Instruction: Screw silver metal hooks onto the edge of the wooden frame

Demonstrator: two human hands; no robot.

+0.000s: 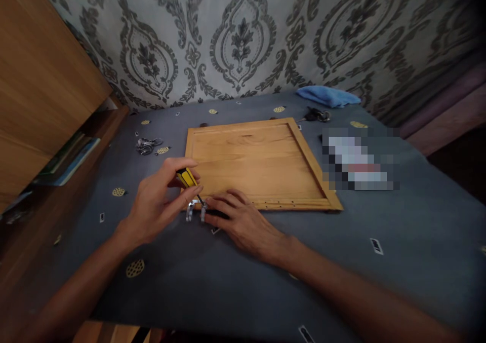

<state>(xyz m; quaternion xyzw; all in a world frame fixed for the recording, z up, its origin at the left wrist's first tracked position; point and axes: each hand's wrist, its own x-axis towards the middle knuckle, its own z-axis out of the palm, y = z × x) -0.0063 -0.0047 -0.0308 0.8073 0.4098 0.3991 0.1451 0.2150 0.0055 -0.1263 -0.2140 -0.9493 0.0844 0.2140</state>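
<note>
Yellow screwdriver (pixel 187 178) sits in pinched left fingers (pixel 186 198); right fingers (pixel 227 201), grip unclear, touch hinge (pixel 203 215).

From my remote seat I see gray damask wallpaper (pixel 243 41) on the far side, a wooden cabinet (pixel 49 74) at left, and a blue-gray patterned cloth (pixel 304 262) spreading nearer. Dusky pink fabric (pixel 451 117) hangs far right, in dim light.

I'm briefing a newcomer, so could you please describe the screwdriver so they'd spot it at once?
Find the wooden panel on the dark cloth. At its near left corner, the left hand holds the screwdriver. Its yellow and black handle sets it apart from the silvery fitting nearby.
</note>
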